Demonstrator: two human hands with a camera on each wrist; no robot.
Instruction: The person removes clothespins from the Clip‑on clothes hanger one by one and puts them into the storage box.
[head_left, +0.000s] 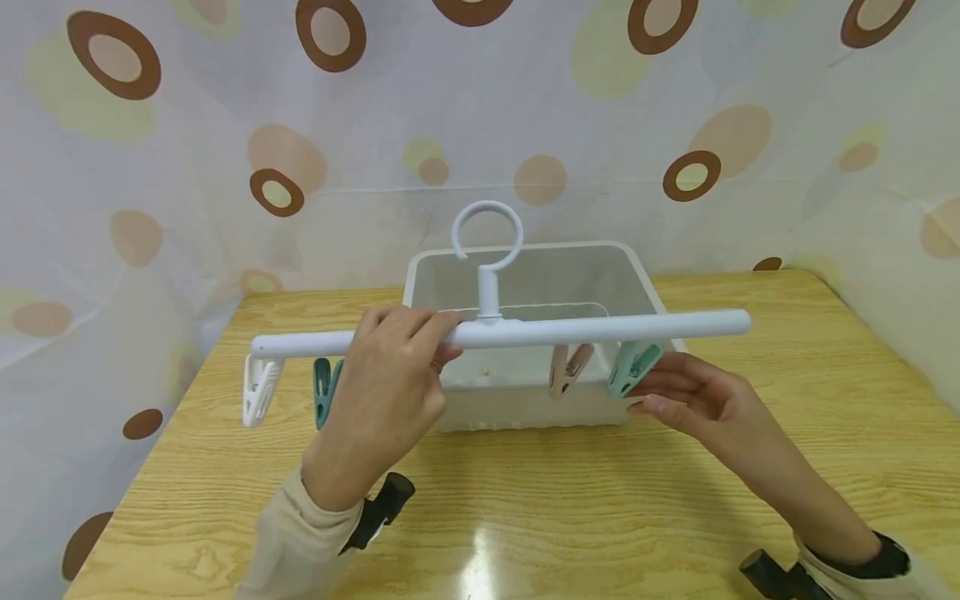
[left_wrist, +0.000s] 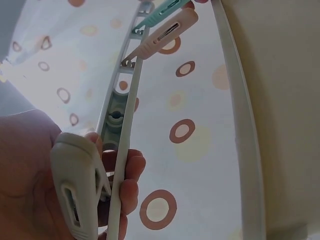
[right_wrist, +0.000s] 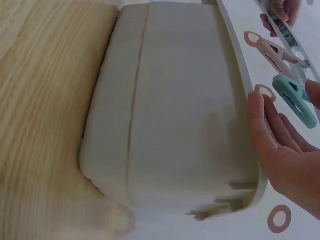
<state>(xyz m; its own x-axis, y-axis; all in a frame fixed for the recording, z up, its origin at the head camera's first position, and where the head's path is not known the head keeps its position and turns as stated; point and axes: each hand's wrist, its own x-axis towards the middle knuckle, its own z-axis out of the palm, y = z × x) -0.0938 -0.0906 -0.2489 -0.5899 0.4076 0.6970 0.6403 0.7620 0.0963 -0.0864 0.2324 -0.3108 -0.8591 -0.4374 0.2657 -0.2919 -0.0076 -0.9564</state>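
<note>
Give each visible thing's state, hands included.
Clip hanger: raised, hook up
White clip: hanging at hanger's left end
Dark teal clip: hanging, partly hidden
Pink clip: hanging
Turquoise clip: hanging
White plastic bin: upright, open-topped, on wood-grain table
Left hand: gripping clip hanger
Right hand: fingers extended near turquoise clip, contact unclear

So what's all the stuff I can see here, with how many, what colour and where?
hanger: one, white, in front of the bin
white clip: one, white, at the bar's left end
teal clip: one, dark teal, beside the left hand, partly hidden
pink clip: one, pink, under the bar's right half
mint clip: one, mint, right of the pink one
bin: one, off-white, on the table
table: one, wood-coloured, below everything
cloth: white with brown, peach and yellow rounds, behind the table
left hand: one, bare, gripping the bar
right hand: one, bare, by the mint clip
sleeves: two, beige, at the wrists
</note>
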